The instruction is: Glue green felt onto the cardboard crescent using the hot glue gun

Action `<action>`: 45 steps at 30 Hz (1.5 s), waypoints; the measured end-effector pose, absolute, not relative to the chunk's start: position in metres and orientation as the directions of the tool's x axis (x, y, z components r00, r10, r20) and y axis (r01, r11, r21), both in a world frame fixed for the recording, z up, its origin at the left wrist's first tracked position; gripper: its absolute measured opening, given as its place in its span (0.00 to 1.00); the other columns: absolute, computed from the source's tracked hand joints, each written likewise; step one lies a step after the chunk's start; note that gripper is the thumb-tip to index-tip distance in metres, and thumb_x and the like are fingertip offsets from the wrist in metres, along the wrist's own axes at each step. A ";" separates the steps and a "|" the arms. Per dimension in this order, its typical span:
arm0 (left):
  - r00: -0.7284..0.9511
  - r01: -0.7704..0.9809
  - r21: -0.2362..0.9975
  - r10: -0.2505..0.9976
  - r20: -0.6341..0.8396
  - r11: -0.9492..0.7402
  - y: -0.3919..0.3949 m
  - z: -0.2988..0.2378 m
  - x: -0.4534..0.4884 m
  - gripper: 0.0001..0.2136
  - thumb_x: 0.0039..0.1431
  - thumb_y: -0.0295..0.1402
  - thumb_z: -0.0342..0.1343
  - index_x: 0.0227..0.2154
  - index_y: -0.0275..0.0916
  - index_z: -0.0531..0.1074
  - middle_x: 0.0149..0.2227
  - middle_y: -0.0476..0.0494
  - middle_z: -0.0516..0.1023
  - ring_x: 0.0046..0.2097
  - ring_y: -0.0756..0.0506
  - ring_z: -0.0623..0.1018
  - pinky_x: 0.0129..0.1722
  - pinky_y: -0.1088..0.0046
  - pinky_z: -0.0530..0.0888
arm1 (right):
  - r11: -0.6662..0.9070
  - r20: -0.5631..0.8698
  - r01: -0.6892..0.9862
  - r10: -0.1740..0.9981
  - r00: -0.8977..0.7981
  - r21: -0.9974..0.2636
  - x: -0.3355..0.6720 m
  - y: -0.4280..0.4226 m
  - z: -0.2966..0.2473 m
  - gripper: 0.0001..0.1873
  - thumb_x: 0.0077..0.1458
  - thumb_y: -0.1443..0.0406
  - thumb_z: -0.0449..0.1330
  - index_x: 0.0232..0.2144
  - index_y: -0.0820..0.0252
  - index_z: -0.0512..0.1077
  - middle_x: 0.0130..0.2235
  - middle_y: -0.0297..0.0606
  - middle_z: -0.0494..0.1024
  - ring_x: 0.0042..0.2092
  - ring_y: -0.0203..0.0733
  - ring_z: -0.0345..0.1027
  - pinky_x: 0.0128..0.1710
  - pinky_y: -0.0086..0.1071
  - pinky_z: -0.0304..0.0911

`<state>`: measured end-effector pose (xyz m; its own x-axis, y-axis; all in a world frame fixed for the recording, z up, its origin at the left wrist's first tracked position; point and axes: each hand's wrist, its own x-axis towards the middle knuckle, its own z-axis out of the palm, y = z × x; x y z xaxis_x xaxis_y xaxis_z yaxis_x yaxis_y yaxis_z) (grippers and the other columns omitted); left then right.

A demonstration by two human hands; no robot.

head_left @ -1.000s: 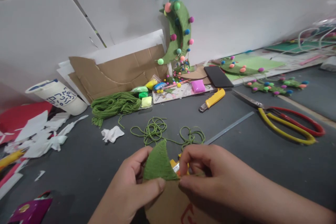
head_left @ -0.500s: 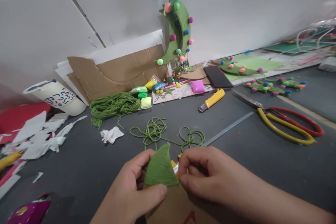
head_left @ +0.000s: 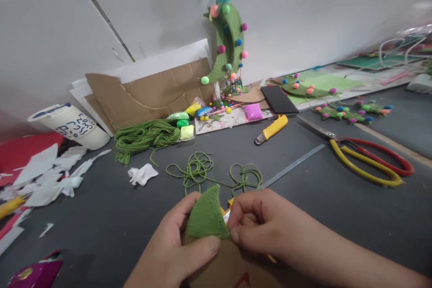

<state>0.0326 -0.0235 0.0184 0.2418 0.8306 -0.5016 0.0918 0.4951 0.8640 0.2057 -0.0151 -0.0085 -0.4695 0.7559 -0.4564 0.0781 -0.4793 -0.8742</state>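
Observation:
My left hand grips a brown cardboard piece near its pointed end, thumb across the front and fingers behind. Green yarn wrapping covers that tip in close rows. At the right edge of the wrapping, my right hand is closed in a pinch on the green yarn; its fingers mostly hide the strand. Behind the hands, a yellow object with a white label is largely hidden. Loose coils of green yarn lie on the table just beyond the cardboard.
Red-and-yellow-handled scissors, a yellow utility knife and a clear glue stick lie to the right. A green yarn hank and crumpled tissue are left. A pompom-covered green crescent stands behind.
My left thumb has shifted slightly right along the lower edge of the wrapping. The cardboard tip has tilted slightly right; my right hand keeps its pinch.

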 end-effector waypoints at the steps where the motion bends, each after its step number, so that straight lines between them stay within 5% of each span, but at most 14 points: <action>1: 0.238 0.100 0.865 0.832 -0.501 0.493 -0.023 0.017 0.033 0.08 0.41 0.29 0.61 0.28 0.39 0.71 0.22 0.56 0.67 0.25 0.51 0.67 0.25 0.78 0.63 | -0.464 -0.444 0.077 0.767 -0.464 -0.883 0.205 -0.016 -0.010 0.07 0.41 0.74 0.53 0.21 0.59 0.67 0.14 0.20 0.59 0.16 0.27 0.47 0.15 0.22 0.41; 13: 0.139 0.107 0.825 0.813 -0.565 0.555 -0.023 0.016 0.037 0.14 0.35 0.27 0.60 0.30 0.39 0.69 0.21 0.56 0.68 0.24 0.51 0.67 0.24 0.78 0.62 | -0.461 -0.469 0.134 0.759 -0.453 -0.877 0.200 -0.017 -0.005 0.08 0.41 0.76 0.54 0.20 0.59 0.65 0.15 0.20 0.57 0.18 0.27 0.45 0.16 0.21 0.41; 20: 0.176 0.203 0.852 0.838 -0.516 0.482 -0.020 0.023 0.039 0.04 0.35 0.27 0.57 0.19 0.38 0.70 0.19 0.56 0.63 0.24 0.51 0.63 0.23 0.77 0.60 | -0.442 -0.462 0.156 0.764 -0.450 -0.883 0.201 -0.018 0.002 0.09 0.40 0.77 0.53 0.19 0.60 0.64 0.16 0.21 0.57 0.19 0.28 0.45 0.17 0.23 0.41; 29: 0.101 0.368 0.839 0.879 -0.466 0.402 -0.019 0.021 0.044 0.03 0.35 0.25 0.56 0.17 0.37 0.69 0.18 0.55 0.65 0.23 0.52 0.62 0.23 0.77 0.60 | -0.437 -0.465 0.168 0.781 -0.416 -0.884 0.200 -0.018 -0.003 0.08 0.40 0.76 0.54 0.19 0.59 0.64 0.15 0.20 0.55 0.19 0.28 0.44 0.16 0.23 0.40; 35: 0.335 -0.002 0.878 0.828 -0.450 0.478 -0.017 0.020 0.022 0.23 0.31 0.30 0.68 0.36 0.43 0.73 0.30 0.50 0.76 0.30 0.45 0.74 0.30 0.72 0.70 | -0.447 -0.449 0.114 0.779 -0.438 -0.887 0.209 -0.011 0.003 0.07 0.43 0.75 0.54 0.21 0.60 0.66 0.15 0.21 0.58 0.18 0.27 0.47 0.16 0.22 0.43; 37: 0.212 -0.065 0.927 0.913 -0.349 0.369 -0.013 0.021 0.013 0.20 0.35 0.31 0.68 0.36 0.44 0.74 0.32 0.50 0.76 0.33 0.46 0.74 0.32 0.74 0.70 | -0.437 -0.437 0.106 0.789 -0.431 -0.893 0.214 -0.009 0.006 0.06 0.44 0.74 0.54 0.22 0.60 0.67 0.15 0.21 0.59 0.18 0.27 0.47 0.16 0.22 0.43; 40: -0.014 -0.079 0.971 0.974 -0.228 0.226 -0.004 0.022 0.005 0.02 0.46 0.31 0.62 0.25 0.40 0.74 0.28 0.52 0.73 0.29 0.51 0.70 0.26 0.80 0.67 | -0.414 -0.417 0.098 0.814 -0.405 -0.905 0.218 -0.006 0.007 0.05 0.44 0.73 0.56 0.22 0.60 0.67 0.15 0.20 0.57 0.18 0.26 0.44 0.16 0.22 0.40; 45: -0.012 0.041 0.986 0.987 -0.161 0.161 -0.003 0.018 0.009 0.14 0.55 0.31 0.52 0.14 0.39 0.62 0.17 0.55 0.59 0.20 0.52 0.59 0.18 0.79 0.59 | -0.383 -0.391 0.102 0.833 -0.391 -0.918 0.220 -0.005 0.008 0.05 0.46 0.73 0.57 0.23 0.61 0.68 0.15 0.20 0.55 0.18 0.26 0.44 0.16 0.22 0.39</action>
<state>0.0091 -0.0034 0.0175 -0.0119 0.9869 -0.1610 0.0410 0.1614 0.9860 0.2197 -0.0050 0.0079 -0.3909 0.8331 -0.3913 0.1022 -0.3832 -0.9180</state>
